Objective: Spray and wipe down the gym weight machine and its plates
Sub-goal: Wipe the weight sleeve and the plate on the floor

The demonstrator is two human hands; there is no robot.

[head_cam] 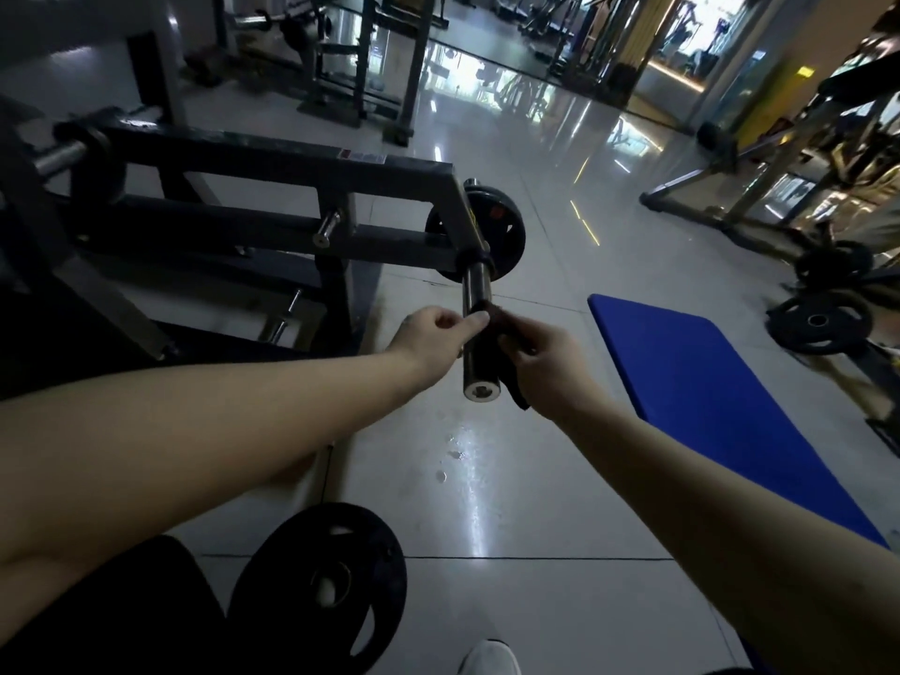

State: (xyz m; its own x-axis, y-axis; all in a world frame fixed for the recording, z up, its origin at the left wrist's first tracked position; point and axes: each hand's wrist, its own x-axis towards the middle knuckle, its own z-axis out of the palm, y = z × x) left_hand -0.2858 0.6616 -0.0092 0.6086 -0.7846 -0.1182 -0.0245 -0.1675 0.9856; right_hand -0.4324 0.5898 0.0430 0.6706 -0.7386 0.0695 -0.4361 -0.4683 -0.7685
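One dark weight machine (272,163) fills the left side, its square-tube frame running across toward the middle of the floor. Below it, near my leg, a loose black plate (321,587) lies flat on the tiles.

My left hand (433,338) reaches in from the left with its fingers curled. Thumb and forefinger are pinched on the top edge of the cloth (494,355) where it lies against the steel sleeve (476,285).

The sleeve sticks out from the frame's right corner. Its long axis runs from the machine toward me, and its round open end faces me. A second, mounted plate (506,221) sits on edge at the corner, beyond the sleeve.

The dark cloth is draped over the near half of the sleeve, and a loose corner hangs down past the end on the right. My right hand (545,367) grips the cloth from the right, fingers closed around it and pressed against the sleeve's side.

Further right, a blue mat (706,392) lies on the floor. Beyond it, more black plates (818,324) rest by another frame.
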